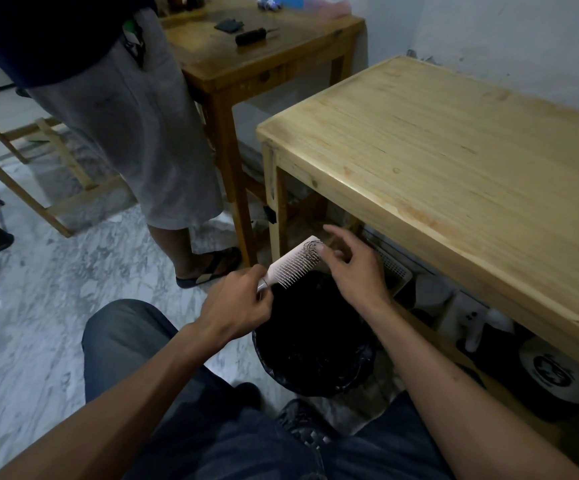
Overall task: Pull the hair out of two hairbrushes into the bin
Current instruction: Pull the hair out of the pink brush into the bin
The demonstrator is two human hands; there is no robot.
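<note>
We are holding a pink hairbrush [293, 263] over the black bin [316, 341], which is standing on the floor between our knees and just beside the near left corner of the light wooden worktop [454, 161]. Our left hand [236, 303] is closing its grip around the handle, at the near left end of the brush. The long axis is running from near left up to far right, and the teeth are pointing down and to the right, towards the bin. Our right hand [354, 268] is at the far tip of the brush, where a small tangle of hair [312, 245] is sitting; the thumb and one finger seem to be pinching at it, the other fingers are spreading loose. We cannot tell if the hair is already caught.

We are judging the brush as light and stiff plastic, so a firm hold on the handle is enough. The hair is soft, thin and clingy, so it is better to take it close to the teeth roots and pull along them. A dark brush [250, 36] is lying on the far brown table [281, 60].
</note>
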